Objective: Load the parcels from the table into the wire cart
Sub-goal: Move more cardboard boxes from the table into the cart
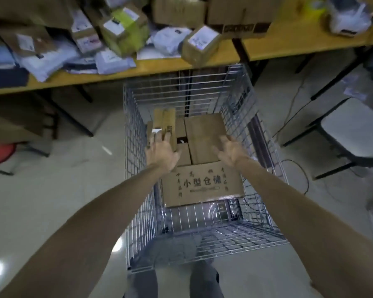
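step: settling parcel inside silver wire cart (134,117) | left hand (162,149) fingers straight on narrow brown cardboard parcel (164,121) by left wall | right hand (230,149) spread, empty | next: likely fetch another from yellow table (202,67)

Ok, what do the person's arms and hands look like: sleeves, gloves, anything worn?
Both arms are bare to the frame edge, no sleeves. The left hand and right hand are ungloved, wrists without watch or band. A dark mark on one left finger may be a ring.
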